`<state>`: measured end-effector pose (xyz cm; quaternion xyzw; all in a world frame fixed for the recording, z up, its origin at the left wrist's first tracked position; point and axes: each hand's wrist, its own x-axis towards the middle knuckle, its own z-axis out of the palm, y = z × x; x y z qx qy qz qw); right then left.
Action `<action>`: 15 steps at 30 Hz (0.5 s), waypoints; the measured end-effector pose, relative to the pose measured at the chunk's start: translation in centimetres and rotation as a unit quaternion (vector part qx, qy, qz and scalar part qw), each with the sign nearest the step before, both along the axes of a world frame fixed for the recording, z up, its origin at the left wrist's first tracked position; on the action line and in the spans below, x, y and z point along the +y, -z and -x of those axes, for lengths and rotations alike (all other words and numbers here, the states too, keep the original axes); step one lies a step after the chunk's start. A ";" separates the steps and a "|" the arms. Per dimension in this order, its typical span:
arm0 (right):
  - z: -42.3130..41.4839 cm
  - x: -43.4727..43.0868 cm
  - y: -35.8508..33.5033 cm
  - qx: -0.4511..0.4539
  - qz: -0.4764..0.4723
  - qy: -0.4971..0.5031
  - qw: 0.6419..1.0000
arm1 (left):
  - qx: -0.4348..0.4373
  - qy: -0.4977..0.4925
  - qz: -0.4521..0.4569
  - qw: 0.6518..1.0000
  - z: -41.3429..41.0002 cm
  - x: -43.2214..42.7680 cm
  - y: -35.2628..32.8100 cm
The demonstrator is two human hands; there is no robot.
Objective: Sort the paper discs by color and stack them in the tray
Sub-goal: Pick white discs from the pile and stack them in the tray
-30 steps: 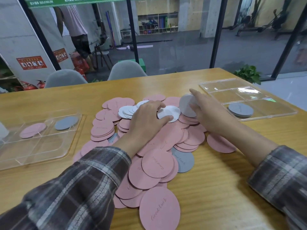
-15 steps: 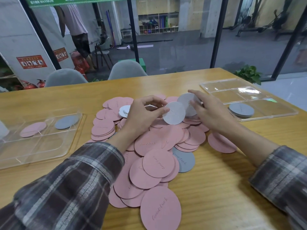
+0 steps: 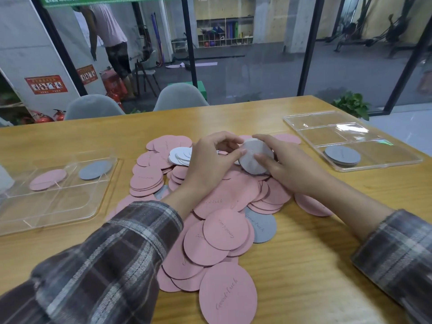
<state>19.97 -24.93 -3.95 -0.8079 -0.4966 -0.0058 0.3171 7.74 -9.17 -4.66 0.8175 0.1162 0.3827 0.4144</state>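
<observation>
At the centre of the desk (image 3: 304, 265), above a loose pile of pink discs (image 3: 224, 230), my two hands meet around a small stack of whitish discs (image 3: 256, 160). My left hand (image 3: 210, 160) pinches the stack's left edge between thumb and fingertips. My right hand (image 3: 289, 171) curls round its right edge, thumb laid across the face. The stack is tilted, its flat face turned towards me, and it is lifted clear of the pile.

Being round, the stack has no long axis to line up, so what matters is where the tray lies. The right tray (image 3: 327, 136) lies at about 3 o'clock from the stack, near my right hand. Its long side runs from 10 o'clock to 4 o'clock. Its nearest compartment holds a grey stack (image 3: 342, 155), and no discs show in the farther compartments. The left tray (image 3: 58, 206) lies at about 8 o'clock, well apart, and holds one pink disc (image 3: 48, 180) and one grey disc (image 3: 95, 169) in separate compartments.

More white discs (image 3: 181, 155) lie in the pile at 9 o'clock, just beside my left hand. I judge the right hand better placed to carry the stack to a tray.
</observation>
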 end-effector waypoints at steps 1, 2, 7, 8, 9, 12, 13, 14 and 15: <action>-0.1 0.0 0.0 0.001 -0.009 0.005 1.000 | 0.006 -0.012 -0.013 1.000 -0.1 0.1 0.1; -0.3 0.0 -0.1 -0.001 -0.020 0.014 1.000 | 0.020 -0.025 -0.034 0.999 -0.2 0.2 0.3; -1.6 -0.6 -0.6 0.002 -0.031 0.086 0.996 | 0.186 -0.016 -0.154 0.970 -0.5 0.7 1.7; -1.8 -0.7 -0.6 -0.004 -0.021 0.096 0.995 | 0.201 -0.020 -0.162 0.966 -0.6 0.6 1.9; -1.9 -0.7 -0.5 -0.012 -0.011 0.104 0.994 | 0.207 -0.026 -0.162 0.965 -0.6 0.5 1.9; -2.1 -0.6 -0.2 -0.034 0.019 0.107 0.993 | 0.202 -0.033 -0.149 0.967 -0.5 0.4 1.9; -2.1 -0.6 -0.1 -0.038 0.025 0.104 0.994 | 0.203 -0.033 -0.148 0.967 -0.5 0.3 1.8; -2.1 -0.6 -0.2 -0.037 0.026 0.102 0.994 | 0.205 -0.033 -0.148 0.967 -0.5 0.3 1.8; -2.1 -0.5 -0.3 -0.034 0.026 0.102 0.994 | 0.208 -0.032 -0.150 0.966 -0.5 0.3 1.7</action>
